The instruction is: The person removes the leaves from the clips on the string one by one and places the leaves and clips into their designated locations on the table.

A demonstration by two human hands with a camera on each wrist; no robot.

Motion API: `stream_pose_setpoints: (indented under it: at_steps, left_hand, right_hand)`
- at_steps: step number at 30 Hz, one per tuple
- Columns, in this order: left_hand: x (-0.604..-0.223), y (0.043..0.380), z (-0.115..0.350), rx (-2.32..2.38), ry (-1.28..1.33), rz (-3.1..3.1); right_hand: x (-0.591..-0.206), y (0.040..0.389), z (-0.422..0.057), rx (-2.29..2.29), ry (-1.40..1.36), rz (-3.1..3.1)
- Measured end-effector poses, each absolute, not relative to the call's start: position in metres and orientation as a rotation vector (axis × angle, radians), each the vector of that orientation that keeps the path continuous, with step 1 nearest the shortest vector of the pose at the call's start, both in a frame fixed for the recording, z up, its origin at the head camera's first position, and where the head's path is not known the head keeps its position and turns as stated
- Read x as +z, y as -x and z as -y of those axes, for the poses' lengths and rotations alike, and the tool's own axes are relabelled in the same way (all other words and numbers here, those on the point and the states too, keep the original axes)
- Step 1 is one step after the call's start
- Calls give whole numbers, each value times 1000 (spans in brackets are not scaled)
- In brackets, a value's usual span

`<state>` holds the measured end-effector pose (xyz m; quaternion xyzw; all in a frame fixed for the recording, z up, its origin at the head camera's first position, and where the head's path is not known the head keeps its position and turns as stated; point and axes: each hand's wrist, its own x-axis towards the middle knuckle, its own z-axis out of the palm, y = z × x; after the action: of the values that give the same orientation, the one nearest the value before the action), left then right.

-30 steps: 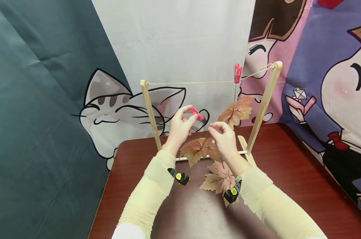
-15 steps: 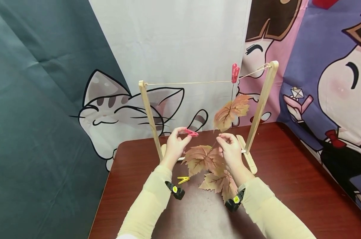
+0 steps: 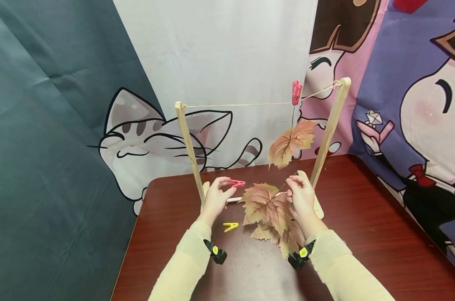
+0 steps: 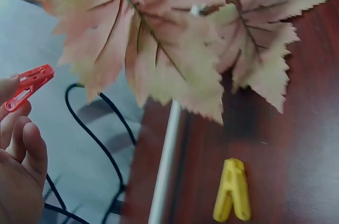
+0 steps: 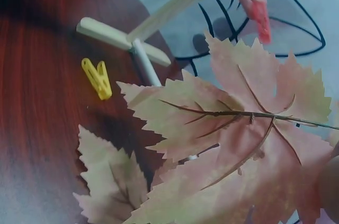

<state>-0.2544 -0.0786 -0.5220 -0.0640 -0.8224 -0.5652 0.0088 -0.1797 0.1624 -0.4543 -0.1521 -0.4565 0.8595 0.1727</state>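
Note:
My left hand (image 3: 214, 200) pinches a pink clothespin (image 3: 237, 183) between thumb and fingers, left of the leaves. The right hand (image 3: 303, 201) pinches the thin stem of an artificial maple leaf (image 3: 263, 204), whose blade spreads leftward between the hands. In the right wrist view, that leaf (image 5: 238, 113) fills much of the foreground. Beneath it, a second maple leaf (image 3: 292, 239) lies on the table, partly covered. A third maple leaf (image 3: 290, 144) hangs by its stem from a pink clothespin (image 3: 296, 93) clipped on the string (image 3: 238, 104), near its right end.
Wooden posts, one at left (image 3: 189, 150) and one at right (image 3: 330, 129), hold up the string. A white rod (image 3: 234, 200) joins their feet low down. On the reddish-brown table (image 3: 167, 234) lies a yellow clothespin (image 3: 231, 227). A printed cartoon curtain (image 3: 246, 50) hangs behind.
Both hands have come down, the right one also shifting rightward. The held clothespin and leaf sank with them. The yellow clothespin, earlier mostly hidden by the left wrist, now shows fully.

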Motion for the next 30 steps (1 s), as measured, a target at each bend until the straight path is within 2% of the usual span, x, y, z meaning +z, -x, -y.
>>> stream_pose_setpoints:
  at_steps: [1,3,5,7,14,19,30]
  left_hand:
    - [-492,231,79,-1786,223,2552]
    - [-455,200,82,-1830,249,2563]
    - [-444,185,84,-1845,260,2577]
    - [-453,182,88,-1832,259,2594]
    - [-523,195,106,-1860,305,2656]
    - [-535,192,112,-1870,223,2727]
    - [-556,179,123,-1855,261,2757]
  right_hand:
    - [-456,180,-165,2439,450,1282]
    - [-461,180,-169,2433,487,1273]
    - [-466,179,-174,2436,526,1271]
    - [-471,178,-177,2449,567,1268]
    - [-485,174,-187,2433,686,1280]
    - [-493,173,-193,2411,739,1303]
    - [-506,171,-200,2359,798,1425]
